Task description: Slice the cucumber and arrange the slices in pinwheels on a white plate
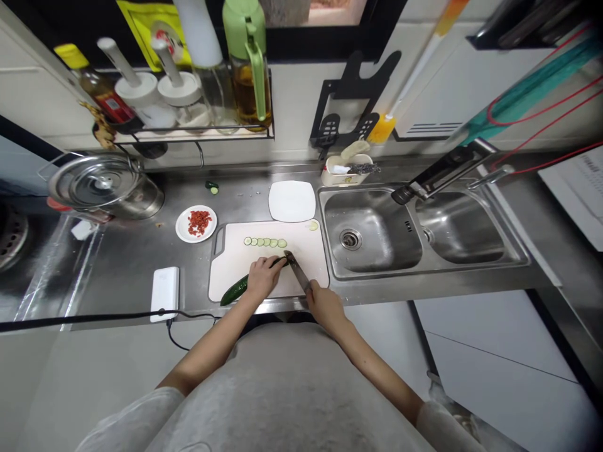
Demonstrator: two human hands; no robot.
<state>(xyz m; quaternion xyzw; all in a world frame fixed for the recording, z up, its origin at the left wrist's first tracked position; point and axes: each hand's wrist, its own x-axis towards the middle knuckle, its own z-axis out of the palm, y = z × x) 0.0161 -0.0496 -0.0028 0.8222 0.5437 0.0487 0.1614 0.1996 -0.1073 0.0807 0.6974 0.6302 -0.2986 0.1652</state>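
Note:
On a pale cutting board lies a dark green cucumber, slanting up to the right. My left hand is closed over its upper part, fingertips near the cut end. My right hand grips the handle of a kitchen knife, whose blade points up and left and sits at the cucumber's end. Whether the blade touches the cucumber I cannot tell. Several cucumber slices form a row behind my hands. One more piece lies at the board's far right corner.
Behind the board rests a white square plate; a round plate with chopped red pieces stands to the left. A double steel sink adjoins on the right. A white power bank with a cable lies front left, a lidded pot farther back.

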